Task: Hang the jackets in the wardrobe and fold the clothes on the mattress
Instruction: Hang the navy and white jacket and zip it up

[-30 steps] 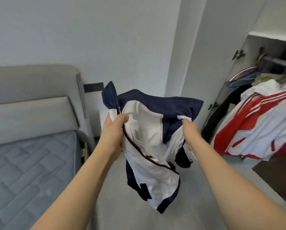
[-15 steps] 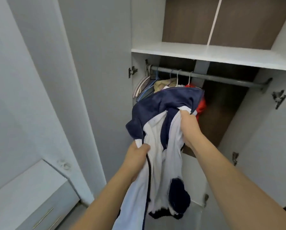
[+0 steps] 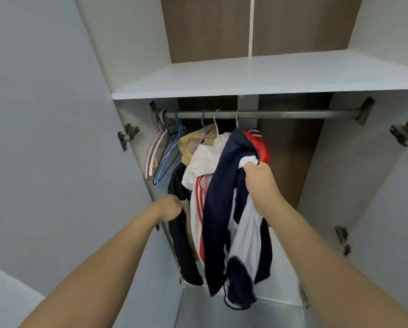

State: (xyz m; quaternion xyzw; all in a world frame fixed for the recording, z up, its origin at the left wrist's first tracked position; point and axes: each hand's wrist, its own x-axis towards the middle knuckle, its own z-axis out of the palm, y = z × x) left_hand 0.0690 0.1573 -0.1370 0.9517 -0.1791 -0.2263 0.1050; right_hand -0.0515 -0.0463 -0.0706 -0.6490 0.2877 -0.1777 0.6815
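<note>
The navy and white jacket (image 3: pixel 221 209) hangs bunched from my right hand (image 3: pixel 260 183), which grips it near the collar in front of the open wardrobe. My left hand (image 3: pixel 168 207) is off the jacket, blurred, at the edge of a hanging black garment (image 3: pixel 184 252); its fingers look curled, and whether it holds anything is unclear. Above, the grey metal rail (image 3: pixel 292 114) carries several empty hangers (image 3: pixel 165 157) at its left end, then a beige garment (image 3: pixel 191 145) and a white and red striped jacket (image 3: pixel 199 209).
A white shelf (image 3: pixel 269 74) sits just over the rail. The right half of the rail is bare. Open doors with metal hinges (image 3: pixel 127 136) flank the wardrobe on both sides. A white cabinet top (image 3: pixel 4 292) shows at the lower left.
My view swung from the mattress to the wardrobe. My left hand let go of the jacket and reached to the hung clothes. My right hand lifted the jacket toward the rail.
</note>
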